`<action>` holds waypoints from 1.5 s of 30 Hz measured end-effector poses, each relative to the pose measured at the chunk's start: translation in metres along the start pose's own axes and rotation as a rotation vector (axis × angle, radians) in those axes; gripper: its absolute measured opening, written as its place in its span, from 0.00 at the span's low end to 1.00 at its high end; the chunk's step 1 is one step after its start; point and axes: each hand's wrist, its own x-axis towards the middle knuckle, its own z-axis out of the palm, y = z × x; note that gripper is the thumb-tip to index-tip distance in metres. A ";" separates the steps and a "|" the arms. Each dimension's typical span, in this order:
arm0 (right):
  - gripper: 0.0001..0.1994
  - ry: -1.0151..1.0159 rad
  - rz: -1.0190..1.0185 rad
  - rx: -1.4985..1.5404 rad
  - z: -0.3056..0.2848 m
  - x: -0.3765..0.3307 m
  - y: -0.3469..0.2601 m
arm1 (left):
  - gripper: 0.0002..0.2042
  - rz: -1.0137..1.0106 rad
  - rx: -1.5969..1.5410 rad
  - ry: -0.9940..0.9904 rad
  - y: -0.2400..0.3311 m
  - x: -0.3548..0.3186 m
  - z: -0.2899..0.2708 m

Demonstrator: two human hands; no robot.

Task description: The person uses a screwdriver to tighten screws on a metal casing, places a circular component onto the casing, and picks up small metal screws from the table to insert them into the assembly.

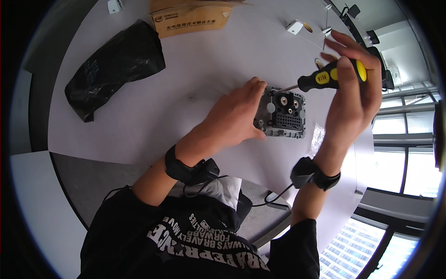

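A grey rectangular housing [281, 134] lies on the table, with a black connector block [287, 120] and several round metal contacts inside it. Along the housing's left side, my left hand [236, 110] grips it, fingers at the far left corner and thumb at the near one. In my right hand [355, 88] is a black and yellow screwdriver [321, 79], held almost level by its handle. Its thin shaft points left, and the tip is at the housing's far left corner. Whether the tip sits in a screw is too small to tell.
A black plastic bag [116, 65] lies at the far left of the pale table [186, 135], near a cardboard box [193, 21]. A clear crumpled plastic bag [318, 138] is right of the housing. Small white devices [294, 27] stand at the back. Cables hang from my wristbands.
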 end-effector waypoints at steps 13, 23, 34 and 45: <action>0.24 -0.842 0.141 1.066 -0.021 0.047 0.049 | 0.54 0.026 0.011 0.010 -0.001 -0.001 0.009; 0.22 -0.549 0.219 0.896 -0.017 0.035 0.034 | 0.52 0.072 -0.035 0.128 0.003 0.000 0.015; 0.21 -0.177 0.205 0.727 -0.013 0.014 0.021 | 0.50 -0.006 0.002 0.091 0.008 0.001 0.016; 0.19 0.133 0.227 0.487 0.001 0.003 0.009 | 0.51 0.092 0.111 0.248 0.001 0.001 0.025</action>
